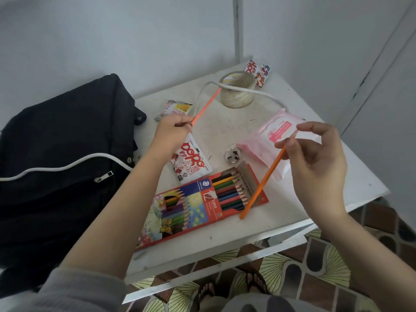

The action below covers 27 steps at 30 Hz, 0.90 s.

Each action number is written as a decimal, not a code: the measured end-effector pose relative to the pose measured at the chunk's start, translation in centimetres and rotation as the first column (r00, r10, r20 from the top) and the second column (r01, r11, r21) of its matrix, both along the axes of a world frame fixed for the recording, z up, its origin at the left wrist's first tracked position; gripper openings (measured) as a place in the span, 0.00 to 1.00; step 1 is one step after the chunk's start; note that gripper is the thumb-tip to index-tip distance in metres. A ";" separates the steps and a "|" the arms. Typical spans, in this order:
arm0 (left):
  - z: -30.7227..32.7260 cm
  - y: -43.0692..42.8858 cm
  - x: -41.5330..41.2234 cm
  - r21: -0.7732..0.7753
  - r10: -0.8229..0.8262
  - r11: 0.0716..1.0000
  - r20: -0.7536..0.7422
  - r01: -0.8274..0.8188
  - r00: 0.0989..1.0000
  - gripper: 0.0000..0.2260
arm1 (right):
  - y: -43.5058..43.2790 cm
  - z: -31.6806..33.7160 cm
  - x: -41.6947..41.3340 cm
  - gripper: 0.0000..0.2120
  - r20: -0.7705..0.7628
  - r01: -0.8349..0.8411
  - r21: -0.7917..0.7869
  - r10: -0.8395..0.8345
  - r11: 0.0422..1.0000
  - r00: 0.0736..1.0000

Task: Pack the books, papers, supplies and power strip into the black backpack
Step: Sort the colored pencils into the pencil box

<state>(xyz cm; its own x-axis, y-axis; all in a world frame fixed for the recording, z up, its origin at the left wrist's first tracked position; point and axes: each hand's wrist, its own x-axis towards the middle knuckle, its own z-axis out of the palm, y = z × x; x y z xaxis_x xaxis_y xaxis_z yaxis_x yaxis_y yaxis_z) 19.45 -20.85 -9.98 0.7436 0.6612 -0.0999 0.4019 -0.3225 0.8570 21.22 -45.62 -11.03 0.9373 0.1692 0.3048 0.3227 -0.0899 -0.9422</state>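
Black backpack is stood against the left edge of the tabletop. Its dark fabric is slumped, a zip pull is seen on the front, and a white cord lies across it. Whether the main opening is unzipped cannot be told.

The step in hand is judged to be the placing of two loose pencils in the pencil box, so that it can be packed whole. This red box lies along the front edge with its flap opened to the right.

- The pink pencil is pinched at its near end by the left hand, with its far end pointed at the tape roll near the back edge.
- The orange pencil is pinched at its upper end between thumb and forefinger of the right hand, the other fingers loosely curled. Its lower part crosses the opened flap.

Each pencil should be turned so that its point agrees with those in the tray. It should then be slid in along the row, one pencil at a time. The flap should be shut fully before the box is carried to the backpack, so that nothing is spilled inside.
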 end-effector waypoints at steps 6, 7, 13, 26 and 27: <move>0.9 0.5 -0.4 0.079 -0.038 0.996 -0.021 0.040 0.999 0.13 | -0.6 -0.4 0.2 0.10 -0.150 0.071 0.141 -0.049 0.988 0.987; 1.0 0.5 -0.5 0.088 -0.042 0.995 -0.017 0.043 0.999 0.12 | -0.6 -0.4 0.2 0.10 -0.135 0.079 0.123 -0.062 0.989 0.989; 1.7 -1.3 -1.6 0.090 -0.070 0.994 0.119 0.060 0.990 0.12 | -0.6 -0.7 -0.2 0.12 0.037 0.109 -0.039 -0.108 0.993 0.993; -2.2 -6.9 -6.3 -0.019 -0.091 0.994 0.382 0.107 0.920 0.11 | -1.2 -2.7 -1.1 0.19 0.164 0.074 -0.273 -0.029 0.959 0.986; -2.4 -6.9 -6.4 -0.010 -0.083 0.996 0.388 0.094 0.918 0.11 | -1.3 -3.0 -1.2 0.26 0.190 0.041 -0.341 0.026 0.939 0.981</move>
<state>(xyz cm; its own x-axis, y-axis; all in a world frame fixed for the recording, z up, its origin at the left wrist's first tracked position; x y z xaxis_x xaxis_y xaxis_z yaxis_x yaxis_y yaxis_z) 13.06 -27.74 -12.40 0.7831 0.5923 0.1897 0.0087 -0.3155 0.9489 19.98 -46.93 -14.04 0.8696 0.2877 0.4013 0.4898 -0.3987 -0.7753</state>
